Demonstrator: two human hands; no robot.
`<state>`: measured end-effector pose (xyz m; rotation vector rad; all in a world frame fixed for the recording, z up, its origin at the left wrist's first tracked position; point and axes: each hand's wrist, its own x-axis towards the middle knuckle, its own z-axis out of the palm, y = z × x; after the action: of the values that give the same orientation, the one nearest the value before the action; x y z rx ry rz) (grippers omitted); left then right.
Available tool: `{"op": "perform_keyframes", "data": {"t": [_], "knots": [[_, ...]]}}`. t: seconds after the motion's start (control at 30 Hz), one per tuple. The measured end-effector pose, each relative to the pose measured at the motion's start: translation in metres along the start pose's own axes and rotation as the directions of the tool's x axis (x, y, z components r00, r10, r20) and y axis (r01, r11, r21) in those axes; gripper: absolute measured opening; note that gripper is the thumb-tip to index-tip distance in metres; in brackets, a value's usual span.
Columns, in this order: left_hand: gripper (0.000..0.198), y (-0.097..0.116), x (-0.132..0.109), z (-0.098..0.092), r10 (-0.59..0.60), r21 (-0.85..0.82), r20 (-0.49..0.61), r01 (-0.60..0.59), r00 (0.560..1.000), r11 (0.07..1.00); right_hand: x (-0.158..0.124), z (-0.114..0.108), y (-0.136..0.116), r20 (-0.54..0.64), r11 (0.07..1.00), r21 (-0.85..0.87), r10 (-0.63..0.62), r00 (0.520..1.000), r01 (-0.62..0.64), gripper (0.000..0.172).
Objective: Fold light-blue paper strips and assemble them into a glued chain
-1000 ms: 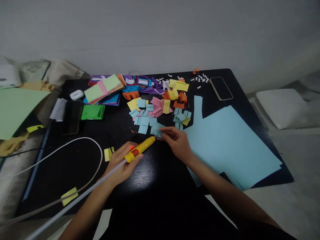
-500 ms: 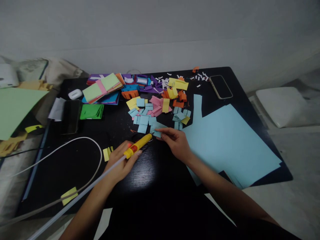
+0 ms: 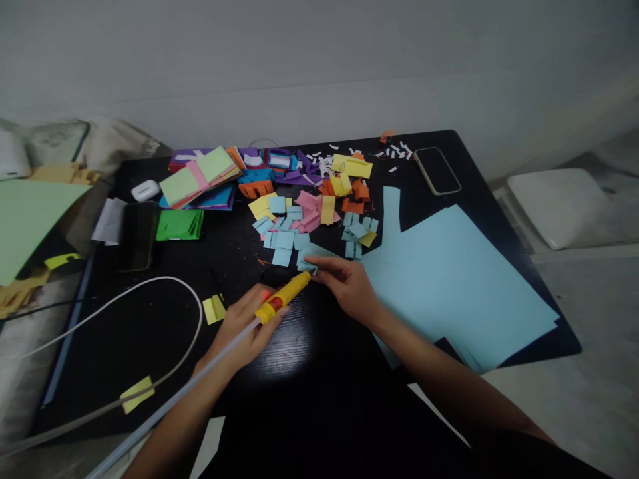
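Observation:
My left hand (image 3: 243, 327) is wrapped round a yellow hot glue gun (image 3: 282, 298), its long translucent glue stick (image 3: 200, 380) trailing back over the forearm. The gun's tip points up and right, close to the fingertips of my right hand (image 3: 353, 291). Those fingers pinch a small light-blue folded paper piece (image 3: 305, 265) at the front of the pile. Where the tip meets the paper is partly hidden by the fingers. More blue folded pieces (image 3: 284, 241) lie just beyond, beside pink paper pieces (image 3: 308, 211).
Large light-blue sheets (image 3: 459, 286) cover the right of the black table. A phone (image 3: 437, 171) lies behind them. Green paper (image 3: 180, 225), a dark phone (image 3: 137, 236) and stacked coloured paper (image 3: 200, 176) are on the left. A white cable (image 3: 192, 286) loops near my left arm.
The glue gun and my left hand have shifted slightly right, bringing the tip nearer my right fingertips. My right hand still pinches the blue piece, its fingers slightly changed. The view has shifted slightly.

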<state>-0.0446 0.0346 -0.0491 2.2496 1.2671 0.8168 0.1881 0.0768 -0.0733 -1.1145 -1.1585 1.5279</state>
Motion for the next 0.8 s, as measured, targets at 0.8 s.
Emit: {"op": "perform_keyframes", "data": {"t": [0.8], "knots": [[0.012,-0.012,-0.023,-0.028,-0.233,0.065,-0.141,0.243,0.962,0.968,0.005,-0.002,-0.004,-0.075,0.994,0.101,0.047,0.996,-0.039,0.015]]}}
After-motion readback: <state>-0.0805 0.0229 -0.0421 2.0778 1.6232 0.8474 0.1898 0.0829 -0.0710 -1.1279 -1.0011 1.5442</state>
